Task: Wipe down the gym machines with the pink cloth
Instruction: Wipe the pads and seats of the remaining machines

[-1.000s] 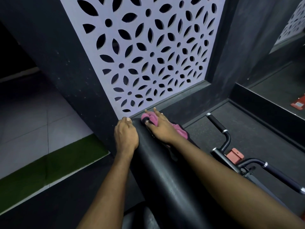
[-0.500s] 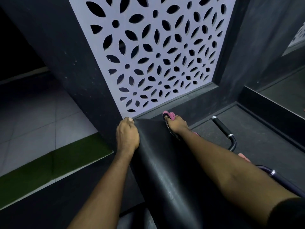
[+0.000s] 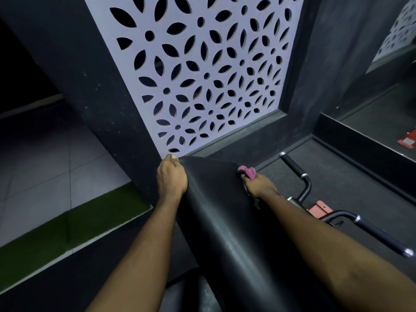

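Head camera: the right hand point(image 3: 258, 188) holds the pink cloth point(image 3: 247, 172) tight against the right edge of the black pad point(image 3: 225, 221). The cloth pokes out past its fingers. The left hand point(image 3: 172, 180) grips the pad's top left corner.

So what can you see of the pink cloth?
Only a small bunched bit of the cloth shows. It is pink and looks soft, like a towel. The right hand holds it, fingers curled round it, against the right side of the black pad near its top corner. The rest is hidden behind the hand and pad.
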A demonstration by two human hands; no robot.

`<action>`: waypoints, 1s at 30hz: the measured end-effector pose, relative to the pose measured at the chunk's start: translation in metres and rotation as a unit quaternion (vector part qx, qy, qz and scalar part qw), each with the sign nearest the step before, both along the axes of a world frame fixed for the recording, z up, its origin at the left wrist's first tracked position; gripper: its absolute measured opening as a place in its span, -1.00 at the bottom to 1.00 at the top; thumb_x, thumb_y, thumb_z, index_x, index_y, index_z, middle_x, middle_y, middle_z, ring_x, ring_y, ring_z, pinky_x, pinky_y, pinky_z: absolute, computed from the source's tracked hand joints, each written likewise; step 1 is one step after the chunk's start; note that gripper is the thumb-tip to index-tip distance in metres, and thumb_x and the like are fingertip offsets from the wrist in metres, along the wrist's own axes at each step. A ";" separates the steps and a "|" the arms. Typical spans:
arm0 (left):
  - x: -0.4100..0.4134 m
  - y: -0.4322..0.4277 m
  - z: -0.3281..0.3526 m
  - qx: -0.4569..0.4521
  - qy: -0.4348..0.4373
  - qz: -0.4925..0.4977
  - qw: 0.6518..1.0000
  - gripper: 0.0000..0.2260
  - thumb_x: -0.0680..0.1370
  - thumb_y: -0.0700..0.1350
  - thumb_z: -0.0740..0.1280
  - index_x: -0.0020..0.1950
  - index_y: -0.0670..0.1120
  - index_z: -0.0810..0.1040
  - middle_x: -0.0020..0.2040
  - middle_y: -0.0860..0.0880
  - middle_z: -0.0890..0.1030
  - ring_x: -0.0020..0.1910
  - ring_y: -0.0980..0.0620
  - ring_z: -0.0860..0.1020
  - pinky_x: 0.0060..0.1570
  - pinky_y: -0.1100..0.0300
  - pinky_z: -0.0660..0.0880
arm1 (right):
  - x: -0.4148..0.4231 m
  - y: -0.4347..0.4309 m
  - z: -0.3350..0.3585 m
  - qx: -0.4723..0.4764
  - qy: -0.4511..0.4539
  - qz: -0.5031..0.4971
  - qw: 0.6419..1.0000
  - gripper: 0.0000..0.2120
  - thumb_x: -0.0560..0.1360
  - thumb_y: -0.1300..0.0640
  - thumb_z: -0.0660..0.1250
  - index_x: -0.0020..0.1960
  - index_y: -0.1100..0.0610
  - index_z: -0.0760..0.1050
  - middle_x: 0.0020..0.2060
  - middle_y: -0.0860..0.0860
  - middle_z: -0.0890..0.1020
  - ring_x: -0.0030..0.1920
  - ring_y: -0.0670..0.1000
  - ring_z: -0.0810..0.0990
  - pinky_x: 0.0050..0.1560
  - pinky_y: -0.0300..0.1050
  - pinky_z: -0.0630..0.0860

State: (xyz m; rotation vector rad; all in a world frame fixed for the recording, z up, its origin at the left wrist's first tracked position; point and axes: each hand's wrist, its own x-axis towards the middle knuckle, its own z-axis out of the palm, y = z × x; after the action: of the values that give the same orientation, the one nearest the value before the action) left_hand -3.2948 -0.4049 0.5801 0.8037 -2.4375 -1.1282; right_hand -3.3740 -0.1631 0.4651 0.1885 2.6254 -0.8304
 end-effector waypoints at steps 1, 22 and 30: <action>0.001 0.001 0.001 0.003 0.003 -0.001 1.000 -0.69 0.72 -0.03 0.05 -0.03 -0.12 0.50 0.01 -0.10 0.58 0.03 -0.11 0.53 0.07 -0.06 0.46 | 0.006 0.006 -0.002 0.000 -0.002 -0.001 1.000 -0.23 0.47 -0.45 0.02 0.46 0.02 0.42 0.35 0.17 0.56 0.32 0.26 0.54 0.33 0.15 0.47; -0.005 -0.004 -0.006 -0.013 0.020 -0.010 1.000 -0.67 0.72 -0.07 0.04 0.09 -0.19 0.53 0.07 -0.18 0.59 0.08 -0.17 0.52 0.17 -0.15 0.45 | 0.056 -0.062 0.106 -0.099 0.108 0.117 0.982 -0.54 0.66 -0.19 0.19 0.53 -0.14 0.34 0.51 -0.09 0.41 0.47 0.06 0.39 0.47 0.09 0.30; 0.008 -0.003 -0.003 -0.004 0.012 -0.017 1.000 -0.67 0.72 -0.03 0.03 0.15 -0.15 0.54 0.09 -0.16 0.58 0.07 -0.17 0.55 0.16 -0.19 0.51 | 0.089 0.006 0.072 -0.083 0.037 0.063 0.994 -0.62 0.64 -0.15 0.28 0.38 -0.02 0.51 0.31 0.05 0.60 0.31 0.08 0.54 0.17 -0.20 0.35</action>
State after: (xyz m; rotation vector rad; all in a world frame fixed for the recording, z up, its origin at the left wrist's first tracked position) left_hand -3.2871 -0.4083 0.5775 0.7454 -2.4434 -1.1324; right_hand -3.2850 -0.1574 0.5369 -0.0531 2.5887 -1.0242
